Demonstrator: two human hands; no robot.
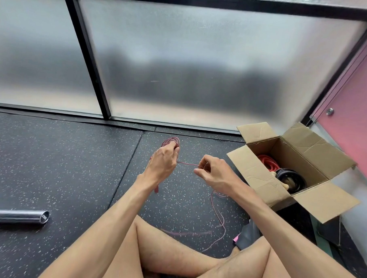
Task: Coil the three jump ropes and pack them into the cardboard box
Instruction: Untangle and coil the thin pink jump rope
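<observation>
One shiny metal tube (15, 215) lies left on the speckled rubber floor (72, 155). Your left hand (163, 161) grips one thin pink rope (171, 141), partly looped; your right hand (213, 173) pinches its taut strand. Right, one open cardboard box (299, 162) holds two coils: a red rope (266, 161) and a black rope (291, 178).

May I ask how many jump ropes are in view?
3: red coil and black coil inside the cardboard box; thin pink rope held by the left hand and right hand.
</observation>
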